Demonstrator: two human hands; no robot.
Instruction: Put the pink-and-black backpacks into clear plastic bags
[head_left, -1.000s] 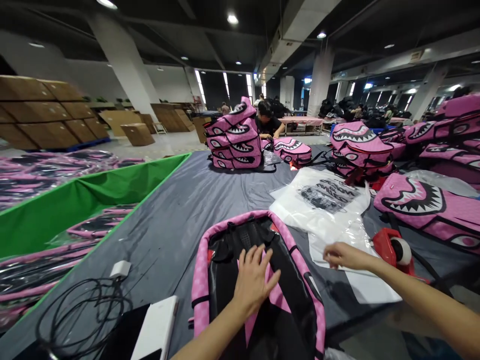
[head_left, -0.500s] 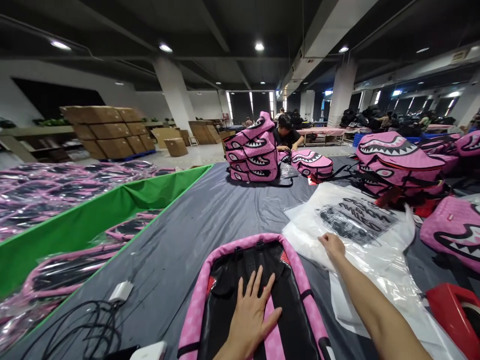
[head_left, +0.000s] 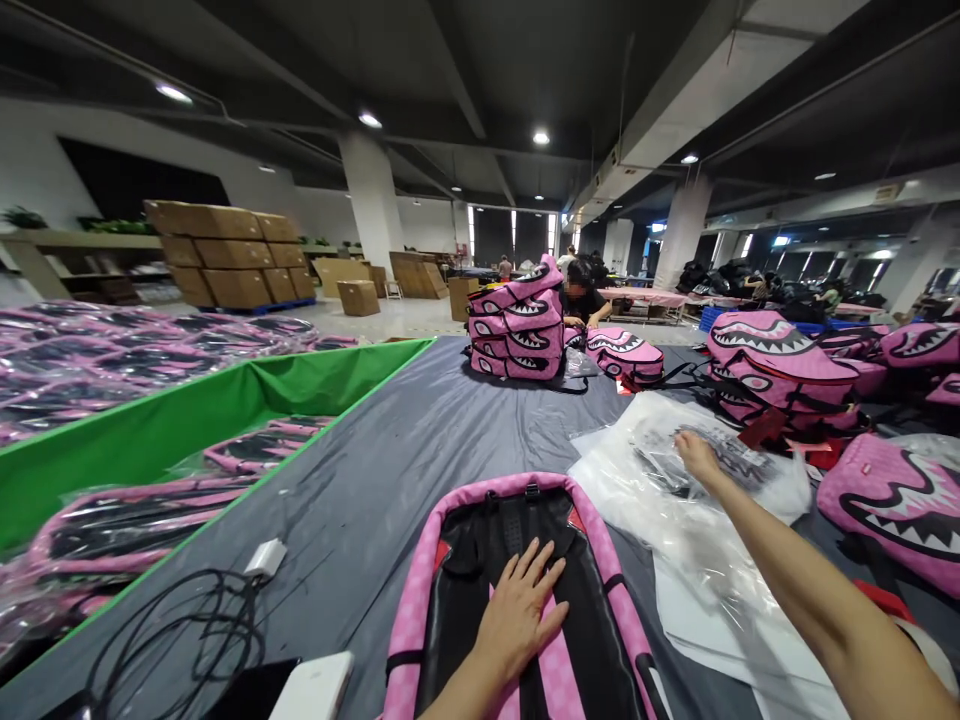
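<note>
A pink and black backpack [head_left: 442,520] lies on the grey-covered table in front of me, its strap side facing up. My left hand [head_left: 517,610] rests flat on its black back panel with the fingers stretched out. To the right is a pile of clear plastic bags [head_left: 622,460] with black print, spread over white sheets. My right hand [head_left: 697,457] is closed in a pinch on the top plastic bag near its printed part. The fingertips are small in view, and the bag's edge within them is hard to see.
Stacked pink shark-mouth backpacks [head_left: 517,325] stand farther back, near a person [head_left: 581,295]. More backpacks [head_left: 780,365] lie at the right. A green-walled bin [head_left: 225,400] with bagged backpacks is at left. Black cables [head_left: 187,620] and a white power bank [head_left: 313,688] lie front left.
My right hand has moved away from me and slightly right across the plastic bags, and the top bag's printed film has shifted and crumpled. My left hand stays flat on the backpack.
</note>
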